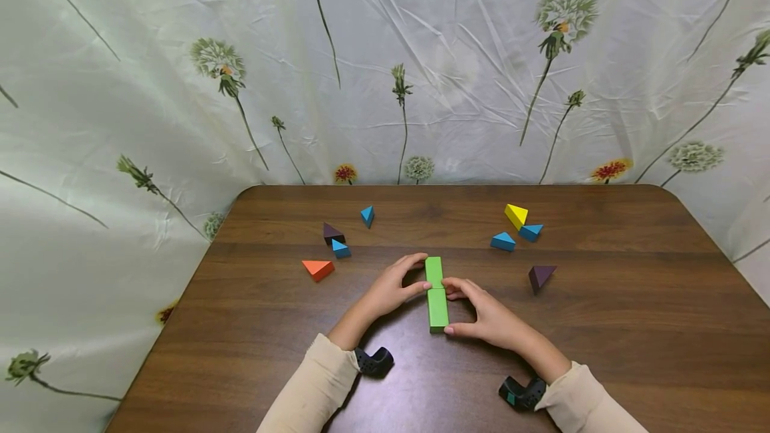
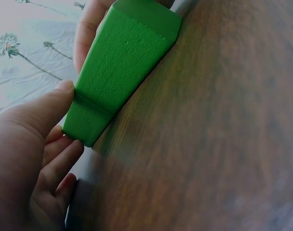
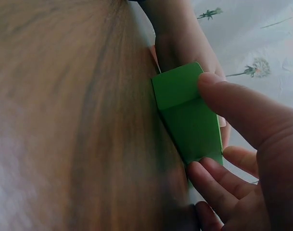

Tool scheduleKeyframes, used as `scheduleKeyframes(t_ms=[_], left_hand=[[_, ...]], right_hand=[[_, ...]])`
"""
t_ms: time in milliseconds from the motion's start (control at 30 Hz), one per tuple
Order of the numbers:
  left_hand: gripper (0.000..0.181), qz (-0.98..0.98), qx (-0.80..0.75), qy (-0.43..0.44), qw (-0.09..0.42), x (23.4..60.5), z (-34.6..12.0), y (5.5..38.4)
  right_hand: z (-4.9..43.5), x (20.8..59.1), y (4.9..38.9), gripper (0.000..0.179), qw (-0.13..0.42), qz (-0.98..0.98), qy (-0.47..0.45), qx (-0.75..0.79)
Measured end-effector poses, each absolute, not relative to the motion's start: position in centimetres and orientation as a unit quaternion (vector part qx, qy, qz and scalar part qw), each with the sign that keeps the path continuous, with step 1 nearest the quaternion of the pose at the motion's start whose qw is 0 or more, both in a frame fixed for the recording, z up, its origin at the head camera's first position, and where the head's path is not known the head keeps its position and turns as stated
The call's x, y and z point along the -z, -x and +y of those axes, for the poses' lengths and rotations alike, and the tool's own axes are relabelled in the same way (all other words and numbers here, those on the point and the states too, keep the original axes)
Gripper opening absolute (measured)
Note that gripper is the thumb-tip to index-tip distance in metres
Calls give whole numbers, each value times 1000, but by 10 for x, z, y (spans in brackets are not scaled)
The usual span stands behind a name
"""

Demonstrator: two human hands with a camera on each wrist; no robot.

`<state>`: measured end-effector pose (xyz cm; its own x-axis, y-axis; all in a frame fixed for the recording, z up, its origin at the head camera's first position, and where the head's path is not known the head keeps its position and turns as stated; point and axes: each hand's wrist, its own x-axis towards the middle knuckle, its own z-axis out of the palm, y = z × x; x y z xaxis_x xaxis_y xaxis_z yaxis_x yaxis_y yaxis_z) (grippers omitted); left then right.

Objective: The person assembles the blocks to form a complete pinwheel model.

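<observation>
Two green blocks lie end to end on the table in the head view, forming one narrow strip that points away from me. My left hand (image 1: 388,289) holds the far green block (image 1: 433,271), index fingertip at its far corner and thumb by the seam. The near green block (image 1: 438,309) is held by my right hand (image 1: 490,316), its thumb at the near corner and fingers at the right side by the seam. In the left wrist view the left thumb (image 2: 55,103) touches the strip's side. The right thumb (image 3: 218,89) presses an edge in the right wrist view.
Left of the hands lie an orange triangular block (image 1: 319,269), a dark purple one (image 1: 333,233) and two blue ones (image 1: 341,248). To the right are a yellow block (image 1: 516,215), two blue blocks (image 1: 502,241) and a purple block (image 1: 541,277). A floral curtain (image 1: 469,85) hangs behind the table (image 1: 228,353).
</observation>
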<state>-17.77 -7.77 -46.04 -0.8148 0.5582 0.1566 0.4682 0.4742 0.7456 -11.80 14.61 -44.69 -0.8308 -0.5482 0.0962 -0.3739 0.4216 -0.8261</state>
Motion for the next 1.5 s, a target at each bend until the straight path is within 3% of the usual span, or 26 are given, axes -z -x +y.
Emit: scheduleKeyframes(t_ms=[1167,1500], left_hand=[[63,853,-422,-295,83,459,-78,176],[66,849,-435,-295,58,461,-81,172]], right_hand=[[145,448,115,73,78,859,263,432],[144,448,115,73,77,858,266,434]])
